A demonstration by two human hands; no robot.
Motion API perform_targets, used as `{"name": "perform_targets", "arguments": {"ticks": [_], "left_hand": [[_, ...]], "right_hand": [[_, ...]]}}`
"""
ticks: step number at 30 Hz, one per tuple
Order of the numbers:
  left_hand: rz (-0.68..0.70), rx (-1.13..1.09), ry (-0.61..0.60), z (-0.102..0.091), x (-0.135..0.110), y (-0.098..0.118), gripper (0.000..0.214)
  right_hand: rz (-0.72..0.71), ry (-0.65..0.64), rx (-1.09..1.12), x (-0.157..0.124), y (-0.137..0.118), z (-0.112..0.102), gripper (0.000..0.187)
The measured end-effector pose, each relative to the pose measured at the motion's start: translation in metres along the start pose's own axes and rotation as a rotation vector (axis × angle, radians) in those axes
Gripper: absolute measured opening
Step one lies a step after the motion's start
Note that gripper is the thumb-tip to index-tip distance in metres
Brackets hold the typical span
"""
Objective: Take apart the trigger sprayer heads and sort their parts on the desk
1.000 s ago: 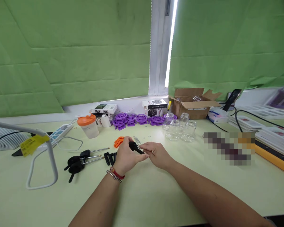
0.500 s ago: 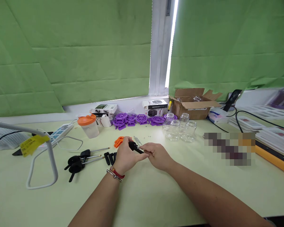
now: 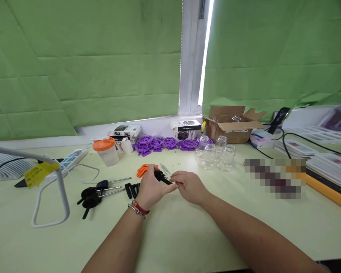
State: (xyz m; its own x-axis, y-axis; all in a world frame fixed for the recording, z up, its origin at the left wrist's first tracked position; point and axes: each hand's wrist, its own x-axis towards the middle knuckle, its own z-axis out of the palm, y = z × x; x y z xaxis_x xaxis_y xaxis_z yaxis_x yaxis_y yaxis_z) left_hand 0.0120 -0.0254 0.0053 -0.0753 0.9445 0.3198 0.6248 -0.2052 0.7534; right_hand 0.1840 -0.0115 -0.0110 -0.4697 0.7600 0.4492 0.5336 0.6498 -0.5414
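Observation:
My left hand point(image 3: 151, 188) is closed around a black plastic part point(image 3: 161, 176), with a thin end pointing right toward my other hand. My right hand point(image 3: 191, 186) has its fingers pinched together at the tip of that part; whatever they hold is hidden. To the left lie several black plastic pieces with metal rods point(image 3: 92, 198). Short black handles point(image 3: 128, 190) sit beside my left hand, partly covered by it. Behind it are orange plastic pieces point(image 3: 142, 170). Thin metal pins point(image 3: 165, 169) lie just beyond the black part.
Purple plastic wheels point(image 3: 169, 143) line the back, near small printed boxes point(image 3: 186, 125). Glass jars point(image 3: 207, 157) stand before an open cardboard box point(image 3: 230, 131). An orange-lidded cup point(image 3: 105, 151), power strip point(image 3: 74, 157) and white metal stand point(image 3: 65, 201) are at left.
My right hand has shifted very slightly to the right, its fingers still pinched near the black part's tip. My left hand keeps its hold in the same place.

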Motion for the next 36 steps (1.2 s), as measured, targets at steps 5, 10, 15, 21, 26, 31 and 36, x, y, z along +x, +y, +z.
{"name": "perform_targets", "arguments": {"ticks": [5,10,15,21,26,31,36], "left_hand": [[-0.001,-0.012,0.002,-0.0001,0.0000,0.0012,0.065],[0.003,-0.008,0.006,-0.0001,-0.0010,0.0010,0.066],[0.009,0.034,-0.009,-0.0008,-0.0014,0.0019,0.066],[0.001,0.056,-0.021,-0.0016,-0.0009,0.0025,0.069],[-0.004,0.020,-0.009,-0.0015,-0.0009,0.0018,0.067],[-0.018,0.030,-0.028,-0.0017,-0.0010,0.0026,0.068],[0.000,0.022,-0.011,-0.0003,-0.0003,0.0020,0.066]], "right_hand": [[-0.008,-0.022,0.029,0.0008,-0.0019,-0.0029,0.044],[0.028,-0.011,0.033,0.0010,-0.0023,-0.0018,0.041],[0.059,-0.055,0.021,0.0014,-0.0026,-0.0022,0.040],[0.069,-0.114,0.000,0.0013,-0.0028,-0.0025,0.035],[0.094,-0.091,0.054,0.0017,-0.0028,-0.0025,0.039],[0.109,-0.149,0.016,0.0021,-0.0026,-0.0025,0.032],[0.097,-0.097,0.073,0.0004,-0.0029,-0.0005,0.035]]}}
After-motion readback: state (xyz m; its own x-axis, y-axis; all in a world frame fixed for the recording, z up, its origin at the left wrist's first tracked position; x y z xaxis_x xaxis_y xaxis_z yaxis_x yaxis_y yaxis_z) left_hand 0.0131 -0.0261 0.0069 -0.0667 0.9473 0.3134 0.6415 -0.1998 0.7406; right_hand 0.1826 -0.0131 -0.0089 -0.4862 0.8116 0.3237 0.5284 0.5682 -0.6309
